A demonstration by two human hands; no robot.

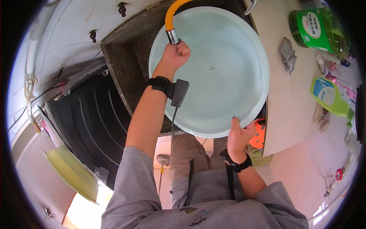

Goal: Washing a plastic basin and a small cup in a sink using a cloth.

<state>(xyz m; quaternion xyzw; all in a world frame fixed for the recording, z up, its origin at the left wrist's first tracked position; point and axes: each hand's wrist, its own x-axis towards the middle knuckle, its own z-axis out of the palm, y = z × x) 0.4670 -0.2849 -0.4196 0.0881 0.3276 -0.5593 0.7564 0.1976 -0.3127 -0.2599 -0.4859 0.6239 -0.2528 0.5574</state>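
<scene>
A large pale blue basin [228, 68] sits tilted over a dark stone sink [121, 70]. My left hand [176, 54] is closed in a fist over the basin's left side, right below the metal nozzle of an orange tap hose [172, 17]. What the fist holds, if anything, is hidden. My right hand [239, 139] grips the basin's near right rim, thumb on the inside and fingers underneath. A few tiny dark specks lie on the basin's bottom. Each wrist wears a black strap, and the left one carries a small black box with a cable.
On the pale counter [280, 110] at right lie a crumpled grey cloth [287, 56], a green liquid bottle [318, 30] and a yellow-green bottle [329, 96]. A black ribbed surface [89, 110] is left of the sink. An orange spotted thing [257, 135] shows below the counter, and a mop [163, 160] stands behind my left arm.
</scene>
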